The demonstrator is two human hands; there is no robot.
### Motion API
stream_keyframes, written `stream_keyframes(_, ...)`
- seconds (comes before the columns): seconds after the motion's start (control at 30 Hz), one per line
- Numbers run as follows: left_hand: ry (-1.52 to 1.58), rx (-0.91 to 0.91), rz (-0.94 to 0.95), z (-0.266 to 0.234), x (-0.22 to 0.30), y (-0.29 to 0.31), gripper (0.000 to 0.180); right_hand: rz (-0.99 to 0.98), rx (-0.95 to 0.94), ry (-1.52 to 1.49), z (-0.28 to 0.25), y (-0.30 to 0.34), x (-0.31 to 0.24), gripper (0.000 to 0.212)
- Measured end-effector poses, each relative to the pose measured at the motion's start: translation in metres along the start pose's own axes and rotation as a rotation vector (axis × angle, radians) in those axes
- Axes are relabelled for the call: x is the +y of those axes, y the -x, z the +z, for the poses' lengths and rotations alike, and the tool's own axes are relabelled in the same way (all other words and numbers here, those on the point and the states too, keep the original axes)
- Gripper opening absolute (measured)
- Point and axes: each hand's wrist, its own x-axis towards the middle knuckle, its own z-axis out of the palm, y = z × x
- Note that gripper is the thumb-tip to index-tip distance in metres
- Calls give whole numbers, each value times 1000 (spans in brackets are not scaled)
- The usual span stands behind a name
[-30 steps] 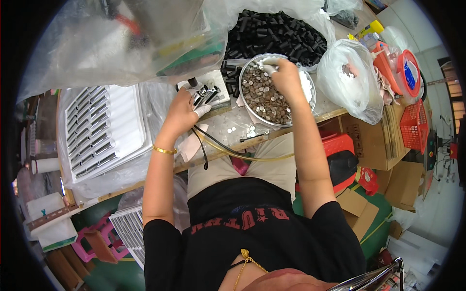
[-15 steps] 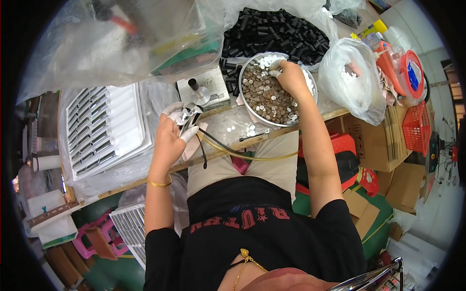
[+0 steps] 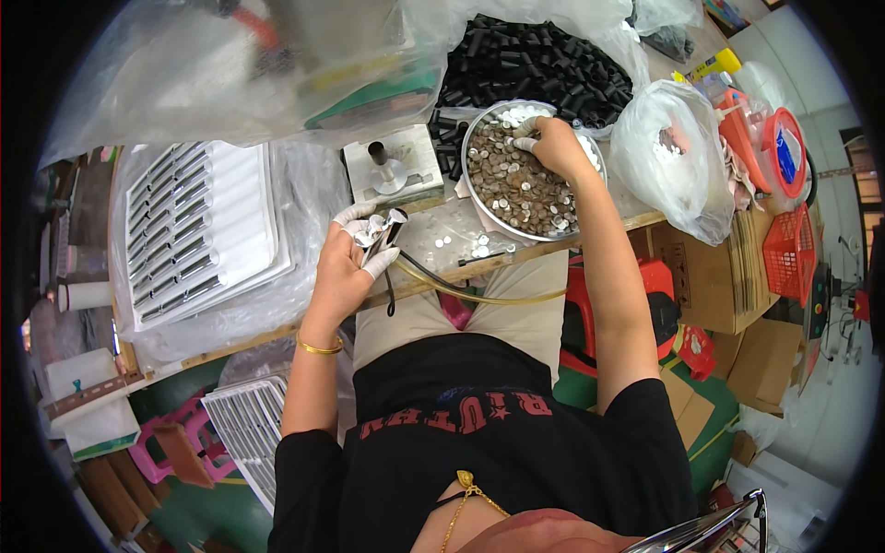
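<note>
My left hand (image 3: 343, 267), with white covers on its fingertips, is closed around several shiny silver tubes (image 3: 392, 224) above the table's front edge. White round ends show among them. My right hand (image 3: 558, 150) reaches into a round metal bowl (image 3: 468, 189) filled with small brownish and white discs (image 3: 516, 180). Its covered thumb and fingers are drawn together at the discs; what lies between them is too small to make out. Just beyond my left hand stands a metal block (image 3: 420, 164) with a black post (image 3: 378, 153) on a round base.
Black short tubes (image 3: 535, 69) are heaped behind the bowl. A tray of silver tubes (image 3: 175, 240) lies at the left, under draped plastic sheeting (image 3: 230, 74). To the right are a plastic bag (image 3: 668, 157) and a red basket (image 3: 789, 249). A hose (image 3: 461, 293) crosses the table edge.
My left hand has moved slightly right with the silver tubes, which now show more of their length. My right hand stays in the bowl, with its fingers shifted a little.
</note>
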Motion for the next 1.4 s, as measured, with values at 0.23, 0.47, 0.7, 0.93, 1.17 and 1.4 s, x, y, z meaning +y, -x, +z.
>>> stream_keyframes(0.23,112,30,-53,-2,-9,8,42,12,51,19,7,7,-5,22)
stream_keyframes(0.47,281,38,-113,-3,-11,14,48,-70,51,21,9,8,-7,18)
stream_keyframes(0.7,236,60,-100,-3,-23,22,42,-32,94,-160,7,23,-21,14)
stream_keyframes(0.93,456,209,-266,18,-24,14,28,-398,158,-870,56,47,-143,14)
stream_keyframes(1.17,714,252,-335,6,-13,21,20,-476,192,-350,46,41,-167,13)
stream_keyframes(1.4,693,244,-322,5,-15,21,21,-390,112,-298,44,43,-169,14)
